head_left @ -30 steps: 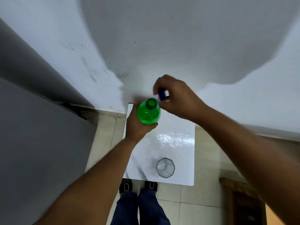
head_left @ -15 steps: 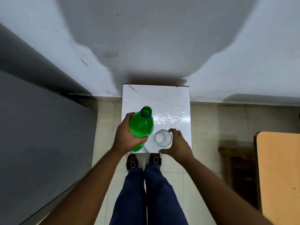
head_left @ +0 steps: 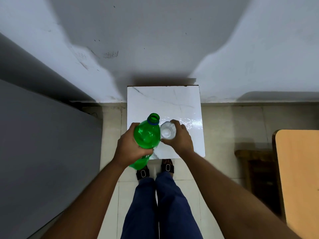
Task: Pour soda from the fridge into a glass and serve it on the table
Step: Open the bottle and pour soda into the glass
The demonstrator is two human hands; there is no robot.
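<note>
My left hand [head_left: 128, 149] grips a green soda bottle [head_left: 146, 137] around its body. The bottle has no cap on, its open mouth tilts up and slightly forward, and a blue ring sits under the mouth. A clear faceted glass [head_left: 167, 132] is right beside the bottle's shoulder, over the small white marble table [head_left: 181, 104]. My right hand [head_left: 179, 140] is wrapped around the glass from the right. I cannot see the blue cap. No liquid shows in the glass.
A grey fridge side [head_left: 43, 144] fills the left. A white wall [head_left: 155, 40] rises behind the table. At the right stand a light wooden tabletop [head_left: 298, 178] and a dark wooden stool [head_left: 257, 166]. My legs and sandals are below the table's near edge.
A second ago my right hand held the blue cap beside the bottle mouth. It then dropped to the glass and now grips it; glass and bottle are closer together and further onto the table.
</note>
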